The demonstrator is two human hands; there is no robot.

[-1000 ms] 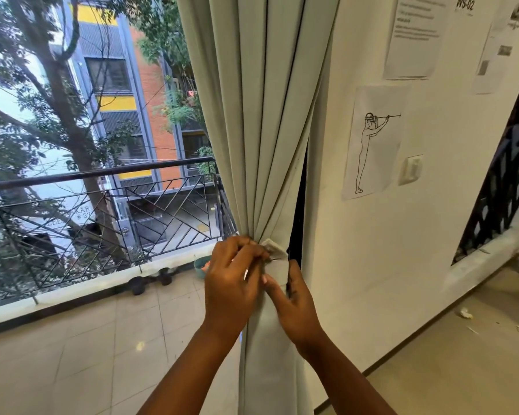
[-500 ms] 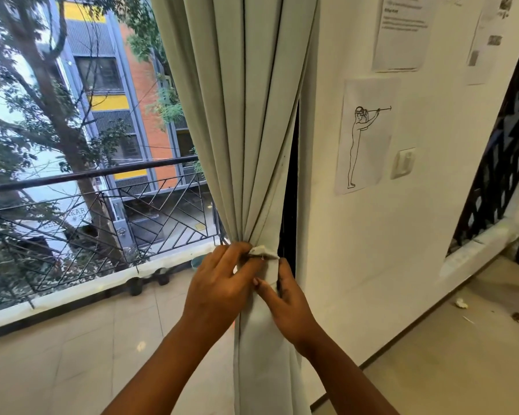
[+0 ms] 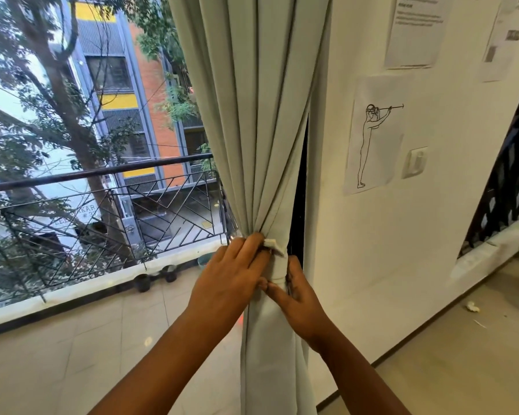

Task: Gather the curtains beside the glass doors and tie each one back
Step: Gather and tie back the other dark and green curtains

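Observation:
A pale grey-green curtain (image 3: 261,121) hangs in folds at the right edge of the glass door, gathered to a narrow waist. A matching fabric tie-back band (image 3: 277,259) wraps that waist, one end sticking out at the top. My left hand (image 3: 231,280) grips the gathered curtain and the band from the left, fingers curled over the band's end. From the right, my right hand (image 3: 297,292) presses against the band with its thumb pinching the band's lower edge, touching my left thumb.
A white wall (image 3: 387,235) with taped papers, a line drawing (image 3: 375,136) and a light switch (image 3: 415,161) stands right of the curtain. Through the glass lie a tiled balcony, a black railing (image 3: 102,205) and small pots (image 3: 155,277). A dark lattice (image 3: 510,190) is far right.
Both hands stay on the tie-back at the curtain's waist. My right hand has slid slightly lower along the band, and the view has shifted a little.

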